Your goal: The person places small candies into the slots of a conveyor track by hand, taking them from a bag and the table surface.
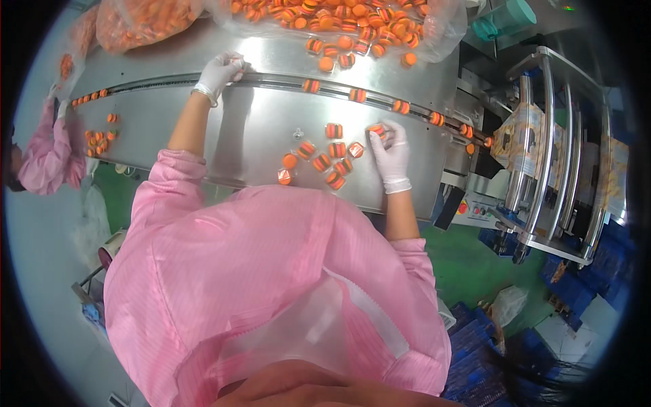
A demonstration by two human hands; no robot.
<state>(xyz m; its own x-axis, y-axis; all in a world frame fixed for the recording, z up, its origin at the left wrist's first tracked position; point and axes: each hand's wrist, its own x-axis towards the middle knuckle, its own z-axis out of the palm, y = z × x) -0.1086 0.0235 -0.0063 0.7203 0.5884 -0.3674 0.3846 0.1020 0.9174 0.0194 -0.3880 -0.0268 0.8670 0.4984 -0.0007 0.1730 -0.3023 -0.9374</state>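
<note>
My right hand point(392, 152), in a white glove, pinches a wrapped burger-shaped candy point(375, 129) with orange ends and striped layers, just above the metal table. To its left several similar candies point(321, 162) lie loose on the metal, some on their sides. My left hand point(218, 76), also gloved, is over the conveyor channel point(271, 81) with its fingers drawn together; whatever is between them is hidden. Right of that hand, a spaced row of candies point(357, 95) sits in the channel, running towards the machine.
A large pile of candies point(366, 24) spills from a clear bag at the back, beside another full bag point(146, 24). A teal container point(505, 19) stands back right. The machine with metal rollers point(542, 156) is at the right. Another person in a pink sleeve point(51, 156) works far left.
</note>
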